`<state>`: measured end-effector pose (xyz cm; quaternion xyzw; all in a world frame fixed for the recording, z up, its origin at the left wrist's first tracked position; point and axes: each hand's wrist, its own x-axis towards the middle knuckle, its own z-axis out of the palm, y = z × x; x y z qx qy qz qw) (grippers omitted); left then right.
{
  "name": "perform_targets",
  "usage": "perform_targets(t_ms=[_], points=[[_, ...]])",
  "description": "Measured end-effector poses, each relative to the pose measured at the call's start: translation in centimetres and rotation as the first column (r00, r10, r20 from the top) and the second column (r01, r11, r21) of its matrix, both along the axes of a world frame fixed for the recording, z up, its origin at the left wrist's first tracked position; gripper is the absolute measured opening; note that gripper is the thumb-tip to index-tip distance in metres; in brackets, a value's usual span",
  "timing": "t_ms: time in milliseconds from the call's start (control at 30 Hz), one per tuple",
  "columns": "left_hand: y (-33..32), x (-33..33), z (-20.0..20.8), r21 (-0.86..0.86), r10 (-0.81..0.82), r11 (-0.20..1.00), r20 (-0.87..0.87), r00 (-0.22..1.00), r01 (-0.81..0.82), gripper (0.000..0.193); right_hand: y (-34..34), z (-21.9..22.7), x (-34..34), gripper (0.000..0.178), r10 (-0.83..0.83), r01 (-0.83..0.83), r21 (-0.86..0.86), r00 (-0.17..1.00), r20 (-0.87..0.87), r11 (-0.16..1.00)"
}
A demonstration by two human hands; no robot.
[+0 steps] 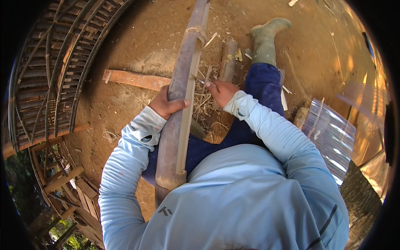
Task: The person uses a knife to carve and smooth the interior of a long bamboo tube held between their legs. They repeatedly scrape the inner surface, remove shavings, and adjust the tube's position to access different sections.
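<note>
A long, thick bamboo pole [177, 125] slopes across my lap, from the far top to beside my left hip. Along its right side a lengthwise strip is cut away between two nodes, leaving a pale edge. My left hand [168, 103] is wrapped over the pole near its middle, thumb on top. At the cut edge, my right hand [223, 91] is closed on a thin tool [198, 79] that looks like a narrow knife blade. Its tip meets or nearly meets the bamboo; I cannot tell which. The tool's handle is hidden in my fingers.
Shavings [204, 106] lie on the dirt floor below the pole. A reddish plank [133, 78] and a short log [228, 60] rest nearby. My boot [266, 39] stretches ahead. Slatted bamboo framework [54, 71] stands at left, a clear corrugated sheet [329, 135] at right.
</note>
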<state>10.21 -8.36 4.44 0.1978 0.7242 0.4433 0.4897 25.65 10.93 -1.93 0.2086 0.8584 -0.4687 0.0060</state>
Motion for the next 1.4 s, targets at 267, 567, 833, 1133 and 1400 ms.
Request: perform_targets(t_ms=[267, 567, 833, 1133, 1400], points=[[0.3, -0.1, -0.5, -0.01, -0.028, 1.0, -0.057, 0.998, 0.027, 0.104, -2.3, 3.4, 1.3, 0.05, 0.142, -0.151, 0.151, 0.987, 0.07, 0.977], [0.5, -0.1, -0.1, -0.024, -0.026, 0.999, -0.009, 1.0, 0.026, 0.106, -2.3, 2.7, 1.9, 0.043, 0.174, -0.175, 0.061, 0.985, 0.018, 0.983], [0.1, 0.0, -0.6, -0.037, 0.008, 0.999, -0.045, 0.999, -0.01, 0.108, 3.9, -3.0, 2.5, 0.031, -0.058, 0.062, 0.104, 0.998, -0.036, 0.993], [0.6, 0.7, 1.1, -0.085, 0.002, 0.996, -0.038, 0.999, -0.006, 0.111, 9.5, -1.9, -4.9, 0.026, 0.033, -0.049, 0.357, 0.998, 0.052, 0.933], [0.2, 0.4, 0.6, -0.122, -0.071, 0.991, -0.134, 0.988, 0.055, 0.122, 10.3, -0.5, -6.7, 0.026, 0.13, -0.206, 0.508, 0.975, 0.18, 0.837]])
